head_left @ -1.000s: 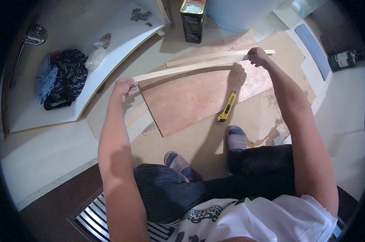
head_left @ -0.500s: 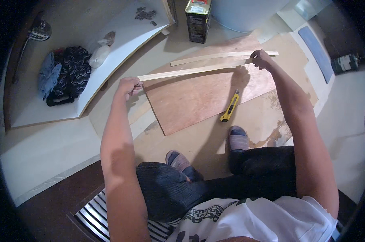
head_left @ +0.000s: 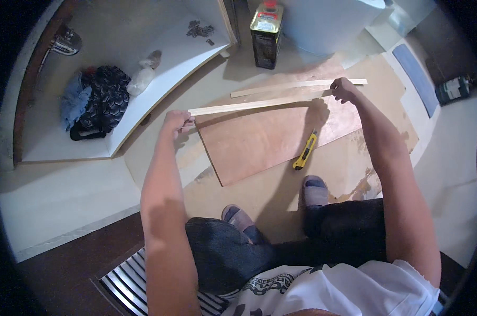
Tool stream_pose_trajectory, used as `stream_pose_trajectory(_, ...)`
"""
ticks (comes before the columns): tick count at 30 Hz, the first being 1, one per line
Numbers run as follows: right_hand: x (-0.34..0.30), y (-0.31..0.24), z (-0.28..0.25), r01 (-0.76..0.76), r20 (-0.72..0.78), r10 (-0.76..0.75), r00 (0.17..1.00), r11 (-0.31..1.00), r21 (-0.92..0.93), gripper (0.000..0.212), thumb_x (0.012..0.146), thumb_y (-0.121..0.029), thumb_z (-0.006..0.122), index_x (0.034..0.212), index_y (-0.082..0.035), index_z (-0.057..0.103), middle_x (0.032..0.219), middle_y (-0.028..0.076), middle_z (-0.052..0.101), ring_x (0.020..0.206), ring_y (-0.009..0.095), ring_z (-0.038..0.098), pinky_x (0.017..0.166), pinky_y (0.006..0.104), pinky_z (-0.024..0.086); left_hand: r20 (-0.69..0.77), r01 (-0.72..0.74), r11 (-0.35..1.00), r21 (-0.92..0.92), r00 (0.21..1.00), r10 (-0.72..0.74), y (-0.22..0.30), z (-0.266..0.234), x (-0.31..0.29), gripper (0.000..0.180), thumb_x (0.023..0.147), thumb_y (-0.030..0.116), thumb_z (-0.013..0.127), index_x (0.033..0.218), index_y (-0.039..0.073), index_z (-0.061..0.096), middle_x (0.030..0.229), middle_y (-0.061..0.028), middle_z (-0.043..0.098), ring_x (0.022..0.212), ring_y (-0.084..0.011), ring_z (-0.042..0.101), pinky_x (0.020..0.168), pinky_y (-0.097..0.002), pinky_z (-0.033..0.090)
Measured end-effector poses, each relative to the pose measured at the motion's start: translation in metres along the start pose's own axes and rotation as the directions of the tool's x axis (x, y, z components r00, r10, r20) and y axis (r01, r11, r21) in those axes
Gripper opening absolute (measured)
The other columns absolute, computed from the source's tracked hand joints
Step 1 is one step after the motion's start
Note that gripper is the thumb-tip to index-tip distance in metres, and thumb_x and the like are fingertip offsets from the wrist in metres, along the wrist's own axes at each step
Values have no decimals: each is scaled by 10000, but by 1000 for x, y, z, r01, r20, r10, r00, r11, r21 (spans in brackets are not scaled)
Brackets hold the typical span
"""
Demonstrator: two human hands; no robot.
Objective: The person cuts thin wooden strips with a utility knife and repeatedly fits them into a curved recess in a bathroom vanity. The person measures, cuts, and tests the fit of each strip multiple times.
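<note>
A long, thin wooden strip (head_left: 259,104) stretches between my hands above a plywood board (head_left: 249,139). My left hand (head_left: 178,122) is closed on its left end, just past the board's left edge. At the other end, my right hand (head_left: 343,90) pinches the strip between thumb and fingers. A second wooden strip (head_left: 280,87) lies behind it across the far part of the board; its right end reaches past my right hand. On the near edge of the board rests a yellow utility knife (head_left: 305,151), pointing away from me.
Behind the board stand a dark metal can (head_left: 266,42) with a red cap and a large pale bucket (head_left: 328,23). A curved white shelf unit (head_left: 159,87) at left holds dark and blue cloth (head_left: 101,97). A blue strip (head_left: 415,79) and a dark canister (head_left: 453,90) lie right.
The whole scene sits slightly lower and farther right in the picture, as the view has shifted. Both hands keep their hold on the strip.
</note>
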State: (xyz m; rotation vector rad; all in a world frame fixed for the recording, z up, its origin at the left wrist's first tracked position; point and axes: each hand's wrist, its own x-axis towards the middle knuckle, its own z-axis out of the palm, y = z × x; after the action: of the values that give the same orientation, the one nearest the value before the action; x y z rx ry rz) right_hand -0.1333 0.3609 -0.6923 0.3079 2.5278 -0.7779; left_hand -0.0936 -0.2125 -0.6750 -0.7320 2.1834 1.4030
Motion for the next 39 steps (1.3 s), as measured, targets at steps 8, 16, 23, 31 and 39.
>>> stream_pose_trajectory(8, 4, 7, -6, -16, 33, 14, 999, 998, 63, 196, 837, -123, 581, 1003, -36, 636, 778, 58, 635, 678, 148, 651, 528, 317, 559, 9, -2, 1000, 18, 1000, 2, 6, -3, -7, 157, 889, 160, 600, 976, 47, 665, 892, -62, 681, 782, -141, 661, 587, -300, 501)
stream_pose_trajectory(16, 5, 13, -3, 35, 21, -36, 999, 997, 67, 225, 838, -157, 582, 1022, -43, 642, 788, 74, 655, 686, 171, 663, 531, 346, 558, 24, 20, 994, 109, 999, -23, 8, -6, -6, 143, 878, 198, 614, 952, 89, 670, 876, -33, 680, 768, -130, 655, 602, -311, 481)
stream_pose_trajectory(23, 2, 6, -4, 28, 8, -28, 1000, 999, 38, 232, 817, -117, 565, 1015, -36, 654, 803, 89, 664, 698, 187, 674, 523, 339, 569, 33, -25, 996, 88, 999, 23, -4, -5, -2, 150, 855, 212, 624, 921, 85, 669, 803, -20, 674, 734, -121, 652, 521, -293, 461)
stream_pose_trajectory(31, -11, 18, -5, -118, 88, 193, 977, 842, -527, 299, 756, -44, 580, 1044, 36, 584, 830, 204, 653, 677, 323, 678, 481, 428, 548, 126, 111, 858, 502, 972, -200, -34, -7, 4, 354, 866, 144, 591, 1217, 96, 579, 946, -83, 655, 755, -164, 638, 517, -365, 497)
stream_pose_trajectory(39, -3, 19, 2, 33, 70, -6, 998, 920, -390, 430, 720, -33, 548, 1144, 32, 575, 979, 236, 648, 726, 339, 671, 508, 401, 557, -81, -20, 925, 380, 995, 54, -43, -38, 21, 415, 849, 163, 598, 1254, 82, 565, 918, -105, 656, 648, -181, 615, 483, -325, 448)
